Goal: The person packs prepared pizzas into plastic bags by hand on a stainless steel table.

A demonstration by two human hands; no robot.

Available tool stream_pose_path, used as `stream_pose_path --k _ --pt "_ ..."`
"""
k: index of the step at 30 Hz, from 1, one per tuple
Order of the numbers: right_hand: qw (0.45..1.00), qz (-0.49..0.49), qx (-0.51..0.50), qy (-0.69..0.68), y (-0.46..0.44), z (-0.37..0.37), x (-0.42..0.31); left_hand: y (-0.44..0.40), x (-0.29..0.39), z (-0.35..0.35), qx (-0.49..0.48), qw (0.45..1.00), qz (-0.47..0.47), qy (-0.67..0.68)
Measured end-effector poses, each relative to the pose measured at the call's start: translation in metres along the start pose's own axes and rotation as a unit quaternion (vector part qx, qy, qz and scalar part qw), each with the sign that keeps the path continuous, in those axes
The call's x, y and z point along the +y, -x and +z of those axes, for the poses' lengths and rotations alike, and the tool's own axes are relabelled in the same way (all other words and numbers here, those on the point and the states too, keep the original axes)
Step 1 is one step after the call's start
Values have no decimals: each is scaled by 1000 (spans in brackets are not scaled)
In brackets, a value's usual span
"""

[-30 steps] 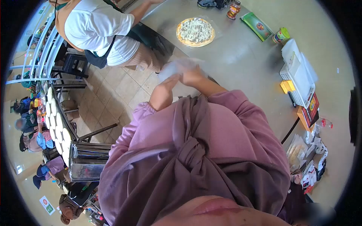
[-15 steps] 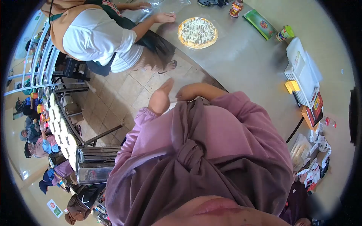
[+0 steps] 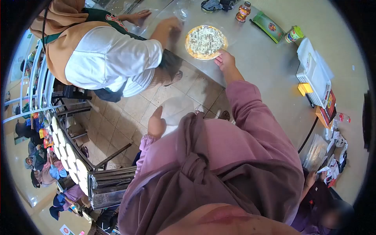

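A round pizza [image 3: 206, 41] with white topping in lines lies on clear plastic on the grey table [image 3: 250, 58]. My right hand [image 3: 226, 62] reaches over the table edge, its fingers closed at the pizza's near right rim. Lower and to the left, over the floor, my left hand [image 3: 156, 123] holds a translucent round sheet [image 3: 177, 111] out in front of my body. The sheet's grip point is partly hidden by the hand.
A co-worker in white [image 3: 102, 55] leans over the table at the left. Along the table stand a sauce bottle [image 3: 243, 11], a green packet [image 3: 268, 26], a green-lidded tub [image 3: 293, 34] and a white basket [image 3: 315, 84]. A rack of pale dough rounds [image 3: 68, 152] is at the left.
My right hand has moved from beside my left hand out to the pizza's edge. The translucent sheet now hangs from my left hand. The co-worker has leaned further over the table.
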State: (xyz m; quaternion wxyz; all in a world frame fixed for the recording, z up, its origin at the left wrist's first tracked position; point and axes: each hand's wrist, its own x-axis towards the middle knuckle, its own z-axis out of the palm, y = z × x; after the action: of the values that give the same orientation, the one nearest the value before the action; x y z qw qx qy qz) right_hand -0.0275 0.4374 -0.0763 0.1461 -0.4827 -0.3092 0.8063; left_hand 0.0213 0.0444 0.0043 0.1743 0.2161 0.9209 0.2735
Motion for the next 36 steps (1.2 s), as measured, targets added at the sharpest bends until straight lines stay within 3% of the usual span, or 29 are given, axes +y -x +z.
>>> stream_pose_path --k 4,6,10,12,13,15,19,22,26,28,31,33,36 --pt "999 -21 -23 -4 4 25 -4 1 -14 -8 -7 1000 -2 8" --pt "990 -107 -13 -93 13 41 1 3 -25 -10 -8 1000 -3 12" --pt "970 -159 -69 -169 -10 50 15 6 -36 -10 -30 996 -42 78" --pt "963 -134 -123 -200 -19 45 17 7 -35 -10 -70 992 -71 75" --pt "962 -138 -119 -204 -23 42 17 8 -40 -8 -74 992 -66 74" --pt "969 -48 -140 -196 -31 28 17 10 -52 -2 -111 989 -93 36" --pt "973 -12 -157 -167 -45 -17 6 4 -33 -17 -135 984 -114 39" --pt "975 -27 -130 -176 -18 -74 -13 -5 -3 -35 -160 961 -156 166" --pt "976 -5 -115 -187 21 -190 -42 -21 39 -54 -136 953 -81 258" --pt "978 -3 -90 -191 38 -249 -50 -32 76 -66 -101 953 15 286" --pt "978 -38 -62 -195 86 -307 -66 -43 148 -81 -77 944 26 319" --pt "921 -107 -154 -342 129 -327 -87 -51 193 -82 -54 941 77 324" --pt "911 -100 -134 -377 148 -368 -86 -69 248 -65 -38 938 151 310"
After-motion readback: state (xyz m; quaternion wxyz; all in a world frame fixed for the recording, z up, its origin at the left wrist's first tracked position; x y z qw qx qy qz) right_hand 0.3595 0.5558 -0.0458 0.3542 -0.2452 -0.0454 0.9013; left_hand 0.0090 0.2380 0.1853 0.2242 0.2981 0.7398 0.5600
